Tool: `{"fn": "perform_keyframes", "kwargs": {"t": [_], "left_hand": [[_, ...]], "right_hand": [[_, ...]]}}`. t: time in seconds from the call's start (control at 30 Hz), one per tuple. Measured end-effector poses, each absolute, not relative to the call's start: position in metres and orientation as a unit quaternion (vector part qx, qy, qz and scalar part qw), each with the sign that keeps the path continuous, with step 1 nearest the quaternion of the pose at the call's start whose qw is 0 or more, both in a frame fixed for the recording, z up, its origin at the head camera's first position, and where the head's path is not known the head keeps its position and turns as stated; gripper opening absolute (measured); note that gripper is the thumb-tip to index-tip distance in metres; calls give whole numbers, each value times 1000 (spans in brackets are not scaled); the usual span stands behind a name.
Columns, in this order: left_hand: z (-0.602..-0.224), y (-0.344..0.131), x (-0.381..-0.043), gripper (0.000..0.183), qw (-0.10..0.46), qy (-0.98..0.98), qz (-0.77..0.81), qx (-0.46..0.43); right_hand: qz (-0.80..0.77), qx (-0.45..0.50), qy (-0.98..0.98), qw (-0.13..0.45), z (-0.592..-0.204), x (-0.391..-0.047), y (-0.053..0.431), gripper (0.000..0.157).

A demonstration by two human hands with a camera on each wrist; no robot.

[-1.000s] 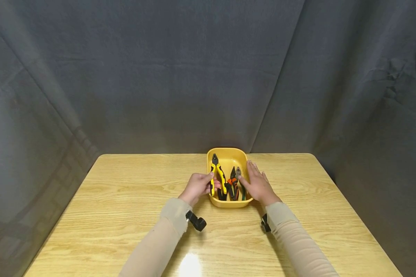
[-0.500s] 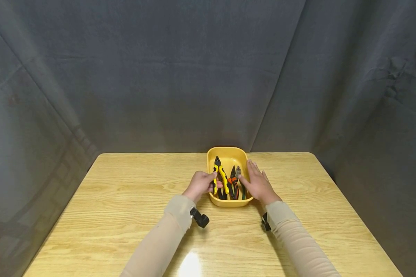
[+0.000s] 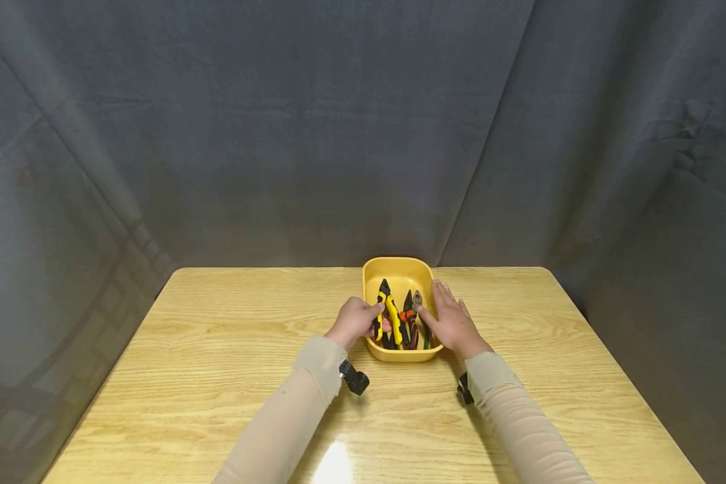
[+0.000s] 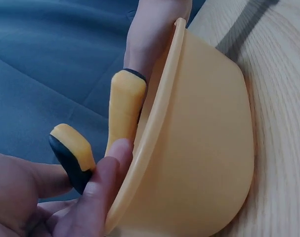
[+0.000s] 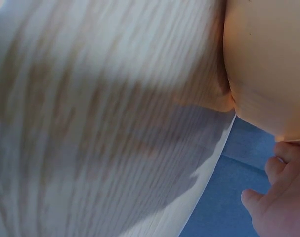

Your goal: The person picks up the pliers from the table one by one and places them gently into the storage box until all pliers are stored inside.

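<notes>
My left hand pinches one handle of the yellow-and-black pliers, thumb on top and fingers beneath, at the left side of a yellow plastic tub. The pliers' handles are spread and their dark head points away from me, inside the tub's outline. In the left wrist view both handle ends of the pliers stick up beside the tub's rim. My right hand rests with extended fingers along the tub's right wall, its thumb over the rim near grey-headed pliers. Orange-and-black pliers lie beside those.
The tub stands near the far edge of a wooden table, and a dark grey curtain hangs behind it and along both sides. Dark handles show in the tub beneath the yellow-and-black pliers.
My left hand has moved slightly right and brought the yellow-and-black pliers lower and further over the tub's inside. The right hand has stayed at the tub's wall.
</notes>
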State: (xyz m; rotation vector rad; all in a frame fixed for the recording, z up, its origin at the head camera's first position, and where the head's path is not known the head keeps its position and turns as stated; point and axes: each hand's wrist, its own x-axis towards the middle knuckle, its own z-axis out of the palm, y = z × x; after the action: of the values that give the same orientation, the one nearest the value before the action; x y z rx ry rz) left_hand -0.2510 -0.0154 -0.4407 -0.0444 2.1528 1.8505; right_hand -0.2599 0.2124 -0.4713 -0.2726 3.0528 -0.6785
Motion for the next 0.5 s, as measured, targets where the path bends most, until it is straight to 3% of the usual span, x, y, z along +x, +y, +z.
{"fn": "perform_keyframes", "kwargs": {"t": [0.5], "left_hand": [[-434, -10, -256, 51, 140, 858, 493, 3]], "right_hand": [[-219, -86, 972, -2, -471, -260, 212, 80]]}}
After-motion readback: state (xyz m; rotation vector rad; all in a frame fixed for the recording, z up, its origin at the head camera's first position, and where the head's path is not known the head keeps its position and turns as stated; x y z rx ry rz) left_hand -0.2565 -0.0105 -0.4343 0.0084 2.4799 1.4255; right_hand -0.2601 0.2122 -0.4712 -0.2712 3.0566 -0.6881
